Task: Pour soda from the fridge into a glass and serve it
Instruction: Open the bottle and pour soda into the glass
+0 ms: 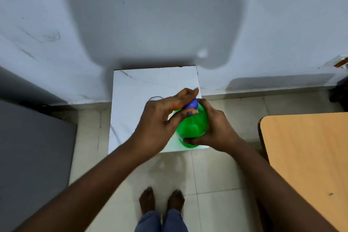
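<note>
Both hands (185, 124) grip the upright green bottle (192, 128), cap (192, 104) pointing up.

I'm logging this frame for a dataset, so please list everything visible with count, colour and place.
soda bottle: 1, green, on the small table's near right part
bottle cap: 1, blue, on the bottle
glass: 1, clear, on the small table behind the left hand
small table: 1, white, against the wall
wooden table: 1, tan, right
grey appliance: 1, left
left hand: 1, gripping the cap
right hand: 1, gripping the bottle
feet: 2, bare, bottom centre
</note>
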